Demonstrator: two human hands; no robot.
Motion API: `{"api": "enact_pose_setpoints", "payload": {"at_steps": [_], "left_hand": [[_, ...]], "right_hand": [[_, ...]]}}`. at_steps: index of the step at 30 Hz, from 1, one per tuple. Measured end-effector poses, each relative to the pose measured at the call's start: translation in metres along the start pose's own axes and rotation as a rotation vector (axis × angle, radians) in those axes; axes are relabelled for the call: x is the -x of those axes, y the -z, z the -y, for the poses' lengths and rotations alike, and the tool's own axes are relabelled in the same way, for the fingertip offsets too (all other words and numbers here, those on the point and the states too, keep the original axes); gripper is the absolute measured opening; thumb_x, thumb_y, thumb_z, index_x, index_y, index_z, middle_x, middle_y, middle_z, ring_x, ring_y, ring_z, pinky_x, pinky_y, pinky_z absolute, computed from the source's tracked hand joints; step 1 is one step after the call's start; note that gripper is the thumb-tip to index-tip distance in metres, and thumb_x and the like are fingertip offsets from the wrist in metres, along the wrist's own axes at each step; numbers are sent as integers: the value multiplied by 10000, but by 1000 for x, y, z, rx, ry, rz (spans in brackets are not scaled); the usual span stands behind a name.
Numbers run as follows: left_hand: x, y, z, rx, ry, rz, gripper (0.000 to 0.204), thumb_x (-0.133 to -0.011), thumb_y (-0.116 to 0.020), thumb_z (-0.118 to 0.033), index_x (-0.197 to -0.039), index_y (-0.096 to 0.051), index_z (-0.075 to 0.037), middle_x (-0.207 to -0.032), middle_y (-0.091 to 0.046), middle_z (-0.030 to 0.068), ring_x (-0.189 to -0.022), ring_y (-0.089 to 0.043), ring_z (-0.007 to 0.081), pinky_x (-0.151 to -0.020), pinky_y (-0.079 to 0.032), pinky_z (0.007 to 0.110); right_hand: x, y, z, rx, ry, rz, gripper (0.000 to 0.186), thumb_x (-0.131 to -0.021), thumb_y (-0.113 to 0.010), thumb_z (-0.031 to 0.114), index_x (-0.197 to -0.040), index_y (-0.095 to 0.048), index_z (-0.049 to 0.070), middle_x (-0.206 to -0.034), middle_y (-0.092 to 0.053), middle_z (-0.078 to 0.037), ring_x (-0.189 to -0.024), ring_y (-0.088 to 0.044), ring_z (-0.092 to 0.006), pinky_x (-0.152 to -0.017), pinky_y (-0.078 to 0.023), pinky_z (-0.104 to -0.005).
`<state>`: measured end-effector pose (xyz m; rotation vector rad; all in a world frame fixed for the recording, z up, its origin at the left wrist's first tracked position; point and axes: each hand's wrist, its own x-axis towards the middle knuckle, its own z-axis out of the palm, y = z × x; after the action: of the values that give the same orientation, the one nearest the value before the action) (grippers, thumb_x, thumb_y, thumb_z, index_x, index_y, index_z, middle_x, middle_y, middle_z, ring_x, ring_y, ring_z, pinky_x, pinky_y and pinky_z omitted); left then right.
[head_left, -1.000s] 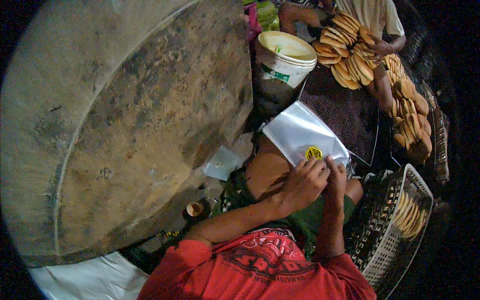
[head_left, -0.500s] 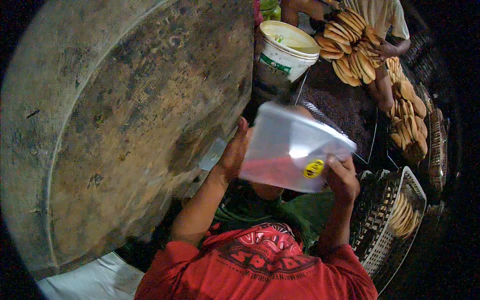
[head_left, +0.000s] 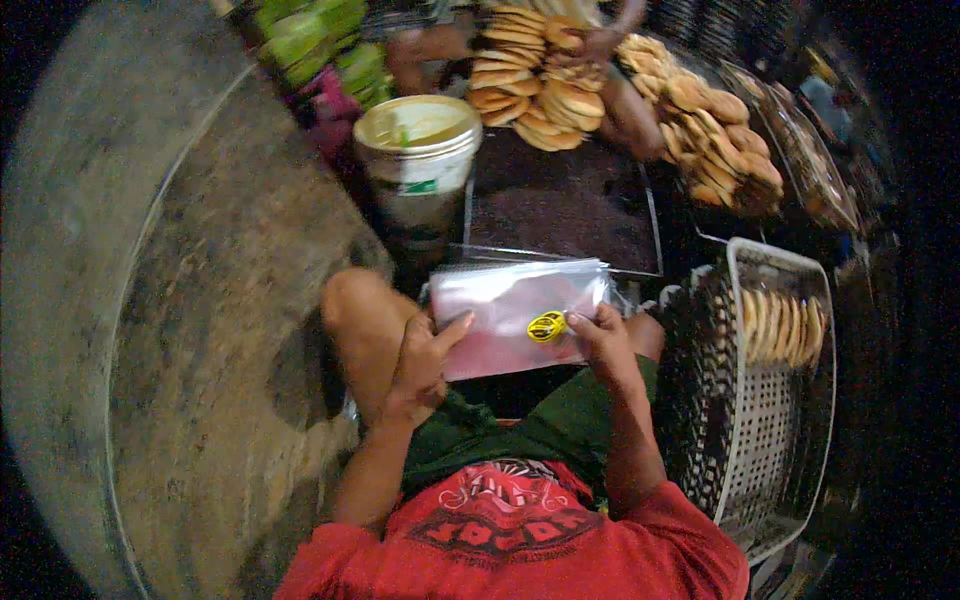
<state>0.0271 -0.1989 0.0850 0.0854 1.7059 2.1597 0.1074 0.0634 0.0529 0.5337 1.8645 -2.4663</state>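
Low in the frame's middle, we have brought the clear bag [head_left: 515, 315] down from where we held it raised half a second ago; it now lies flat over our knees. Our left hand [head_left: 420, 365] pins its left edge, and our right hand [head_left: 600, 340] pinches the edge by the yellow label [head_left: 546, 326]. To the right stands a wire basket [head_left: 775, 400] of flat cakes; above, a dark tray [head_left: 565, 200], a white bucket [head_left: 418, 140] and stacked cakes [head_left: 530, 70].

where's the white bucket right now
In the head view the white bucket stands up top, left of centre, beyond the plastic bags, with the dark tray just to its right.
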Motion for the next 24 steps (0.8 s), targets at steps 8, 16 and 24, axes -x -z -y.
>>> {"api": "enact_pose_setpoints", "payload": {"at_steps": [8, 16, 24], "left_hand": [[-82, -89, -23, -239, -394, 161, 250, -925, -626, -147, -1092, -658, 36, -974, -700, 69, -874, -611, 113, -810, -485, 284], [-130, -85, 86, -835, -159, 79, 354, -896, -642, -296, -1006, -664, 40, -919, -683, 256, -861, -668, 411, -751, -498, 448], [-127, -75, 136, -1017, -415, -280, 444, -742, -784, -322, -978, -693, 43, -953, -697, 244, -905, -679, 369, -820, -519, 431]], "right_hand": [[-8, 52, 36, -58, 367, -349, 213, -894, -680, 221, -1010, -622, 52, -692, -561, 20, -534, -477, -70, -461, -356, -247], [-64, 116, -41, 524, 125, -392, 317, -885, -665, 219, -1051, -664, -51, -904, -711, -139, -796, -638, -180, -712, -512, -347], [-80, 104, -92, 720, 66, -345, 303, -886, -664, 180, -1074, -653, -57, -884, -691, -77, -796, -620, -152, -715, -501, -313]]}}
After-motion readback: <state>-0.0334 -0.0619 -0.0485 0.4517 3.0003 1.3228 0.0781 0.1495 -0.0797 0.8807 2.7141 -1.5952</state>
